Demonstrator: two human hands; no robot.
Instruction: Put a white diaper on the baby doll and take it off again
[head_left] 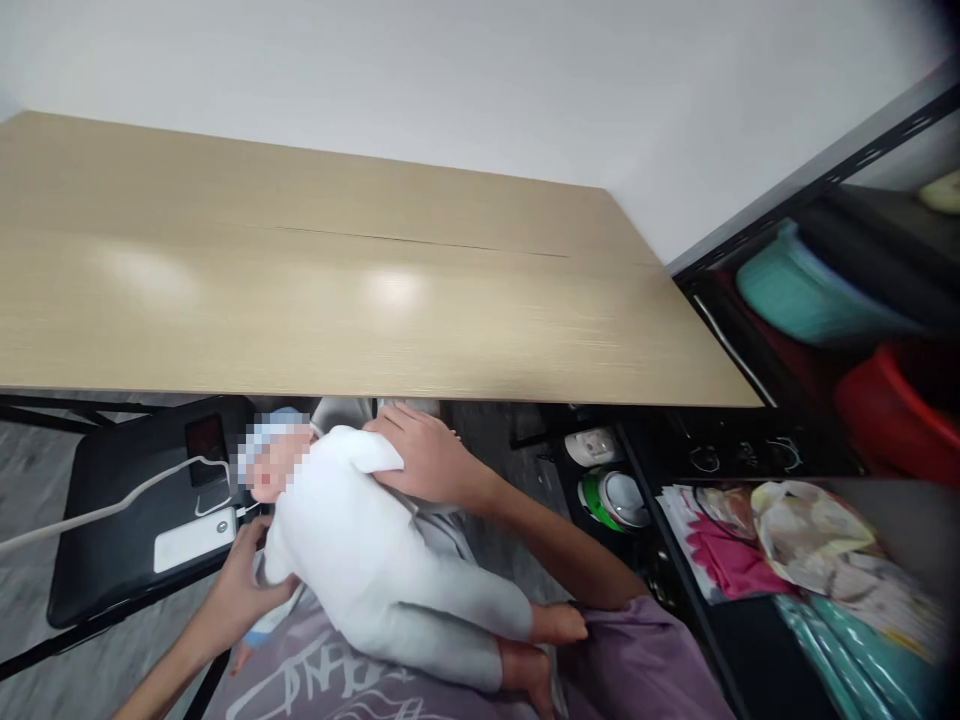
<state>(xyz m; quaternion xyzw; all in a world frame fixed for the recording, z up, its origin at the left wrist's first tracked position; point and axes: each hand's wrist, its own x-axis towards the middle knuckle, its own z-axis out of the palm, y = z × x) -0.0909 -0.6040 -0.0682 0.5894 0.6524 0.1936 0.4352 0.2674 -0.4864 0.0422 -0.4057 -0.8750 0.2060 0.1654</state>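
fingers (260,530): on the left hand (251,580) i see them closed on the white-clad doll (352,540), thumb set opposite the rest, gripping at the sleeve nearest the black seat.
right hand (424,460): knuckles up, fingers bent at the doll's other sleeve; whether they clench the cloth, i can't tell from my end.
doll: across the wearer's lap, just below the worktop's near edge, head to the left, bare feet to the right.
worktop (375,340): pale wood tone, its far edge by the white wall (337,80).
shirt print (322,685): large white lettering on purple-grey cloth, partly under the doll; i can't read the word for certain.
black seat (105,530): white power bank (195,540) along its near edge, round mark on one end; dark phone (206,447) toward its far right corner; pale cable (112,508) across its left edge.
shelf unit (757,645): green-and-white tin (611,500) near its left edge, pink cloth (739,560) on the lower level, teal basin (817,290) and red basin (896,400) higher up; labels too small or blurred for me to read.
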